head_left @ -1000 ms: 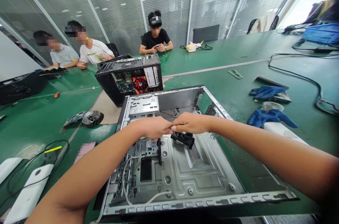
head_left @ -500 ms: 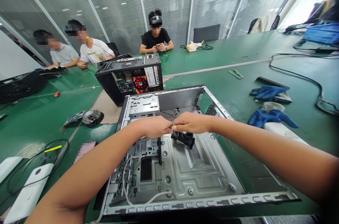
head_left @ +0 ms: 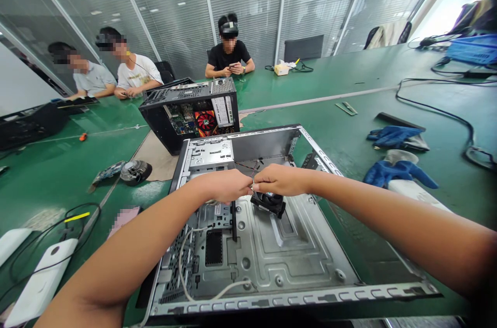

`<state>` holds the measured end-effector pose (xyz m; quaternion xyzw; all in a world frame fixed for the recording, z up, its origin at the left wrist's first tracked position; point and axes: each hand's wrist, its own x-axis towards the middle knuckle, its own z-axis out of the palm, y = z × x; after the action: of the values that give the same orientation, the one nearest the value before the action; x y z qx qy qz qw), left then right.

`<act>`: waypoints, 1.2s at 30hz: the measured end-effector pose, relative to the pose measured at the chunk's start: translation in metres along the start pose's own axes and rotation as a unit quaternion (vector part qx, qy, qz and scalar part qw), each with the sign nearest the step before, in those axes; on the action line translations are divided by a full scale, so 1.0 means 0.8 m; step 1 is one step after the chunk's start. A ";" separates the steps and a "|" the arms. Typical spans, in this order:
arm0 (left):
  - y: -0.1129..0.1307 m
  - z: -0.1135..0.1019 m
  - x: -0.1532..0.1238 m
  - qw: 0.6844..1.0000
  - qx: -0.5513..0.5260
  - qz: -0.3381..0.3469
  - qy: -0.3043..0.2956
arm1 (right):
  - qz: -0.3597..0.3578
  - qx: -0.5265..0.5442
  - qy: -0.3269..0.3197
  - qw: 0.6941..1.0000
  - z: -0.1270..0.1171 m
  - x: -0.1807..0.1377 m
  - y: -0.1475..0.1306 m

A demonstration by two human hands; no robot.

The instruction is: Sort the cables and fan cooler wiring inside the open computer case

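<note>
An open computer case lies on its side in front of me, its bare metal floor showing. Over its middle, the fingertips of my left hand and my right hand meet, both closed in a pinch. A thin wire reaches the pinched fingers, which partly hide it. Just below my right hand sits a black cooling fan, tilted and partly covered by that hand. To the left, a drive cage and a pale grey cable are inside the case.
Behind stands another computer case with a red fan. A CPU cooler lies to the left, blue gloves to the right. White power banks and a cord are at front left. Three people sit across the green table.
My hands, the fan and the case keep their places. Across the table, the person in the white T-shirt has brought their hands together.
</note>
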<state>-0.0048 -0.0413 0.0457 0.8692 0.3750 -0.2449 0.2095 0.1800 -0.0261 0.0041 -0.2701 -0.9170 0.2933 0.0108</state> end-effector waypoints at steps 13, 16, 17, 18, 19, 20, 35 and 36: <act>-0.006 0.004 0.006 1.000 -0.003 0.017 0.015 | -0.001 -0.027 0.011 1.000 0.000 -0.002 -0.004; -0.004 0.003 0.005 1.000 0.008 0.015 0.012 | -0.002 -0.028 0.010 1.000 -0.001 -0.002 -0.004; -0.004 0.003 0.005 1.000 0.017 0.014 0.015 | -0.003 -0.023 0.008 1.000 -0.001 -0.002 -0.003; -0.003 0.003 0.004 0.999 0.030 0.015 0.022 | -0.004 -0.015 0.006 1.000 -0.001 -0.001 -0.003; -0.003 0.004 0.004 0.998 0.045 0.017 0.032 | -0.004 -0.005 0.001 1.000 -0.001 -0.001 -0.003; -0.003 0.005 0.004 0.997 0.060 0.020 0.043 | -0.003 0.007 -0.003 1.000 -0.001 -0.001 -0.003; -0.005 0.006 0.003 0.993 0.102 0.004 0.057 | 0.003 -0.026 0.019 0.999 0.002 -0.002 0.002; -0.005 0.006 0.003 0.993 0.101 0.004 0.057 | 0.004 -0.032 0.021 0.999 0.003 -0.002 0.002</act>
<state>-0.0077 -0.0403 0.0400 0.9000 0.3562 -0.2309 0.0994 0.1819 -0.0271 0.0019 -0.2800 -0.9244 0.2583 0.0202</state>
